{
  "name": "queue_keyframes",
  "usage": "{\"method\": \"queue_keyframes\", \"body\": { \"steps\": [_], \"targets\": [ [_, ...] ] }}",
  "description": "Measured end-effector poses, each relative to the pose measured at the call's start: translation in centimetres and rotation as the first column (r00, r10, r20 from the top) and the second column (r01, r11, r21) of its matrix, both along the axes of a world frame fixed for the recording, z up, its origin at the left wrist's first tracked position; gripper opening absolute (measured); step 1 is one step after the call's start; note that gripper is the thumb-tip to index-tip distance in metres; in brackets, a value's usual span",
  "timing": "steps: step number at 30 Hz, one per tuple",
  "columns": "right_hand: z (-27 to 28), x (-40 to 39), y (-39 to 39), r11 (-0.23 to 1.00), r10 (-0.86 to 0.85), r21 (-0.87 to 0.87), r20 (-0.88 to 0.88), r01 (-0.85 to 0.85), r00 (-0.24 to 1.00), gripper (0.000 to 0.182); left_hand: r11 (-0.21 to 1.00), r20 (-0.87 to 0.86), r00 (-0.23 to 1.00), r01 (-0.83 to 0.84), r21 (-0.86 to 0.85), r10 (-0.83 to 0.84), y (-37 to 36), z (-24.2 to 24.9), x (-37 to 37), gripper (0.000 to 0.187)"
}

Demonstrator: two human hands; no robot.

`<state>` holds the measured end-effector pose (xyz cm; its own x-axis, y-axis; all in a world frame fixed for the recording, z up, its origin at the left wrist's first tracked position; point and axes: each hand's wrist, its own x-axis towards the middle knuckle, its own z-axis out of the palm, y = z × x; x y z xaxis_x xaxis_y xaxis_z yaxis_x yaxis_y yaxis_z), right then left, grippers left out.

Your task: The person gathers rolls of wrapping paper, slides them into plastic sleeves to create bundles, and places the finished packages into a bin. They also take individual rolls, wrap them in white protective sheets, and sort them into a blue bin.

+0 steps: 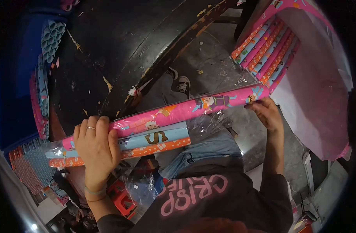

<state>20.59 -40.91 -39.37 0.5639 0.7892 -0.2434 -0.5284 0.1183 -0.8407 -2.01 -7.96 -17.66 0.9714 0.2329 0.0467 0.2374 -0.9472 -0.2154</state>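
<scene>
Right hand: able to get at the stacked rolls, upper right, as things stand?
Probably yes: the stacked rolls look close to the right hand. But it's busy at the pink roll, whose end lies between them in this view.

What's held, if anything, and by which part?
Left hand grips pink roll, blue roll and orange roll near their left ends; right hand touches pink roll's right end.

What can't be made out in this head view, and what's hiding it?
All in the head view:
- Prints on parts of the pink roll, light-blue roll and orange roll: covered by the left hand.
- Pink rolls at top left: cut off by the top edge.
- Clutter at lower left: too dark and small to identify.
</scene>
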Motion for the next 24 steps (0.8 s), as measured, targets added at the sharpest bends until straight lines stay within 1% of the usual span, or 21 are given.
{"method": "queue_keyframes", "body": {
  "steps": [2, 3, 4, 5, 7, 9, 10, 11, 12, 13, 14, 15, 16, 17, 18, 19, 20, 22, 23, 24],
  "targets": [
    [-0.1, 0.7, 1.1, 0.993, 0.041, 0.113, -0.128, -0.027, 0.991, 0.026, 1.0, 0.009, 1.0, 0.006, -0.001, -0.006, 0.0, 0.1, 0.2, 0.028],
    [0.7, 0.3, 2.5, 0.995, 0.019, 0.101, -0.056, -0.013, 0.998, 0.019, 1.0, 0.012, 1.0, 0.01, 0.003, -0.01, 0.0, 0.1, 0.2, 0.028],
    [1.3, 0.0, 3.4, 0.994, 0.019, 0.109, -0.057, -0.013, 0.998, 0.019, 1.0, 0.013, 1.0, 0.013, 0.01, -0.013, 0.0, 0.1, 0.1, 0.028],
    [1.8, -0.3, 4.1, 0.986, 0.155, 0.083, -0.14, -0.145, 0.978, 0.018, 1.0, 0.01, 1.0, 0.013, 0.02, -0.013, 0.0, 0.2, 0.1, 0.028],
    [2.8, -0.6, 5.3, 0.912, 0.405, 0.062, -0.302, -0.406, 0.863, 0.018, 1.0, 0.008, 1.0, -0.001, -0.015, 0.001, 0.1, 0.1, 0.0, 0.028],
    [3.9, -0.7, 6.2, 0.796, 0.605, 0.124, -0.194, -0.593, 0.772, 0.02, 0.999, 0.016, 0.999, 0.028, 0.02, -0.028, 0.1, 0.1, 0.0, 0.028],
    [2.9, -0.9, 5.6, 0.837, 0.541, -0.007, -0.151, -0.548, 0.827, 0.025, 1.0, 0.005, 1.0, 0.025, 0.011, -0.025, 0.1, 0.2, 0.1, 0.028],
    [2.0, -0.3, 4.9, 0.861, 0.486, -0.085, -0.153, -0.501, 0.861, 0.025, 1.0, -0.006, 1.0, 0.02, 0.0, -0.02, 0.0, 0.2, 0.1, 0.027],
    [1.5, 0.3, 4.3, 0.875, 0.434, -0.163, -0.15, -0.455, 0.888, 0.025, 0.999, 0.005, 1.0, 0.015, 0.032, -0.015, -0.2, 0.2, 0.1, 0.026],
    [2.1, 0.6, 4.3, 0.942, 0.313, -0.088, -0.121, -0.324, 0.942, 0.021, 0.999, 0.006, 1.0, -0.001, 0.035, 0.001, -0.3, 0.2, 0.2, 0.026],
    [2.7, 0.1, 4.9, 0.969, 0.101, -0.228, 0.033, -0.091, 0.994, 0.02, 0.999, -0.001, 1.0, 0.008, 0.037, -0.008, -0.5, 0.2, 0.2, 0.026],
    [3.8, -0.5, 5.8, 0.933, -0.097, -0.32, 0.213, 0.163, 0.972, 0.018, 0.999, -0.008, 1.0, 0.017, 0.036, -0.016, -0.4, 0.3, 0.2, 0.025],
    [-1.1, 2.0, 1.2, 0.913, 0.208, -0.376, 0.096, -0.158, 0.973, 0.017, 0.999, 0.02, 0.999, 0.042, 0.03, -0.043, -0.2, 0.2, 0.2, 0.024],
    [-0.4, 1.5, 1.3, 0.966, 0.168, -0.207, 0.032, -0.158, 0.985, 0.017, 0.999, 0.029, 0.999, 0.024, 0.033, -0.025, 0.1, 0.4, 0.3, 0.024],
    [0.1, 0.8, 1.2, 0.99, 0.138, -0.035, -0.046, -0.14, 0.989, 0.017, 1.0, 0.019, 1.0, 0.021, 0.014, -0.022, 0.1, 0.5, 0.2, 0.023],
    [0.3, 0.6, 1.6, 0.98, 0.188, 0.071, -0.015, -0.186, 0.982, 0.022, 1.0, 0.007, 1.0, 0.022, -0.008, -0.022, 0.1, 0.5, 0.2, 0.023],
    [1.1, 0.2, 1.7, 0.978, 0.196, 0.072, -0.012, -0.195, 0.981, 0.022, 0.999, 0.027, 0.999, 0.039, -0.005, -0.039, 0.1, 0.5, 0.2, 0.022],
    [3.1, -0.8, 2.4, 0.976, 0.218, -0.088, 0.274, -0.201, 0.937, 0.029, 0.998, 0.063, 0.996, 0.059, 0.016, -0.06, 0.0, 0.1, 0.1, 0.022],
    [2.6, -0.7, 2.6, 0.941, 0.272, 0.179, 0.111, -0.289, 0.956, 0.044, 0.997, 0.087, 0.993, 0.078, 0.025, -0.08, 0.1, 0.0, 0.0, 0.022],
    [3.3, -1.0, 3.5, 0.936, 0.28, 0.186, 0.117, -0.298, 0.953, 0.044, 0.997, 0.09, 0.993, 0.069, 0.034, -0.072, 0.1, -0.1, 0.0, 0.022]
  ]
}}
